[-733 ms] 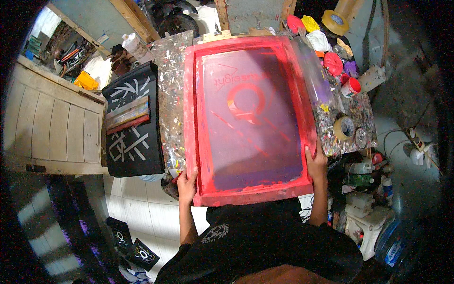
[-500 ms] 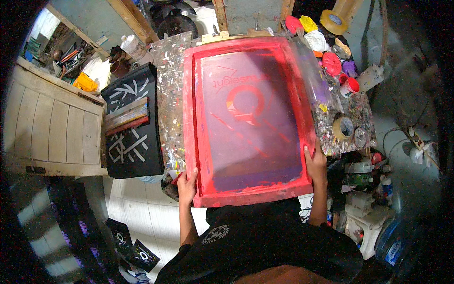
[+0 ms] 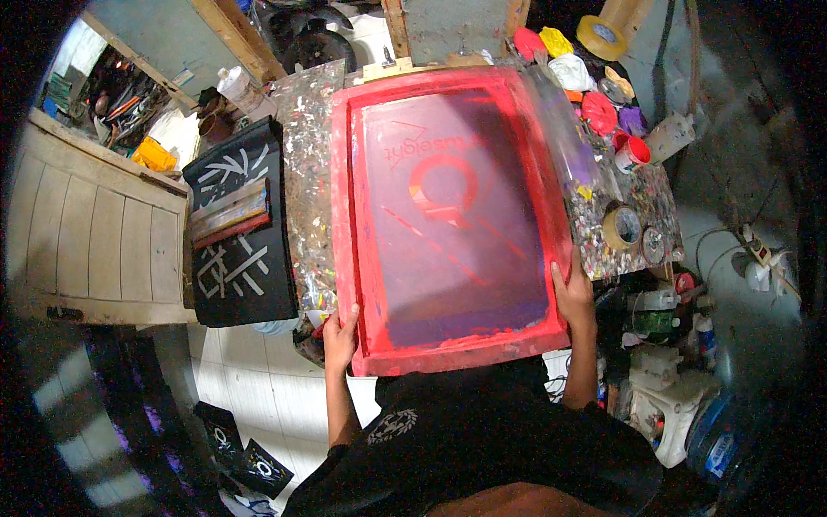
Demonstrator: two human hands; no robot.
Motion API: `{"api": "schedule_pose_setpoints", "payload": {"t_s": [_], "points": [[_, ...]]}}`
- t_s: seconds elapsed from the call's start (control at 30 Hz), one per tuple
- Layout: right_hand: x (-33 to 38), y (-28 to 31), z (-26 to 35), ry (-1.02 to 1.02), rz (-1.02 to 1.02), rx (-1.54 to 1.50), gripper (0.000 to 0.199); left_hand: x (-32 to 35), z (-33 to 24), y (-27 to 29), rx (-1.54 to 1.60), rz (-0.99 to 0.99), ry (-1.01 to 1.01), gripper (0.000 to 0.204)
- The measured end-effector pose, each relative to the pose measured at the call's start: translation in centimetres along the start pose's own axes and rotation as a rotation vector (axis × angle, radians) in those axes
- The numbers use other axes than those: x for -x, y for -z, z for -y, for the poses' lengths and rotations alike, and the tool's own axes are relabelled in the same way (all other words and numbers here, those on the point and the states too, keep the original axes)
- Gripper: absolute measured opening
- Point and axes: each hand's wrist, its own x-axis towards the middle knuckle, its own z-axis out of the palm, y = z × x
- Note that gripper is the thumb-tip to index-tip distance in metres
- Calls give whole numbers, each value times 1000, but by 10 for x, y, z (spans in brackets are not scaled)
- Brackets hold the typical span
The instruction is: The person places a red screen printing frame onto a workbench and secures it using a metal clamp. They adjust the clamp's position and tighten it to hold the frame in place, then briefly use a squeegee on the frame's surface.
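A large screen printing frame [image 3: 452, 361] with red-stained edges lies in front of me, over the paint-spattered table. Its purplish mesh [image 3: 457, 250] carries a ring-shaped design, slanted lines and mirrored lettering. At the frame's near left corner, my left hand [image 3: 341, 334] grips the side with the thumb on top. My right hand [image 3: 573, 293] is wrapped round the right side near the close corner, thumb also uppermost. The undersides of both hands' grips are hidden by the frame. What lies beneath the mesh cannot be made out.
Left of the frame, a squeegee [image 3: 231, 214] rests on black printed fabric [image 3: 250, 297]. On the right of the spattered table [image 3: 642, 250] are a tape roll [image 3: 622, 227], a red paint cup [image 3: 633, 153] and several coloured bags. A wooden door [image 3: 103, 233] stands at far left.
The view has shifted very slightly. Both hands keep their hold on the screen printing frame, which stays in nearly the same place.
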Motion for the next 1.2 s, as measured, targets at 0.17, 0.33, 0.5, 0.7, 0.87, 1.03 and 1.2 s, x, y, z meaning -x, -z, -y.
{"api": "schedule_pose_setpoints", "payload": {"t_s": [0.17, 0.33, 0.5, 0.7, 0.87, 1.03, 1.2], "points": [[-1, 8, 8, -101, 89, -38, 67, 2, -20, 8, -87, 82, -50, 53], [-1, 12, 15, -115, 82, -12, 68, -13, -91, 35, -1002, -62, -43, 74], [-1, 10, 18, -184, 109, -69, 67, -111, -195, -6, -857, -61, -659, 57], [-2, 21, 26, -141, 104, -34, 71, -304, -292, -156, -631, 62, -1194, 61], [17, 20, 20, -155, 15, 100, 72, -413, -323, -223, -862, -31, -1181, 87], [30, 0, -2, -198, -43, 115, 57, -443, -335, -239, -881, 75, -1056, 96], [32, -5, -10, -219, -8, 176, 56, -442, -340, -238, -909, 122, -997, 97]]}}
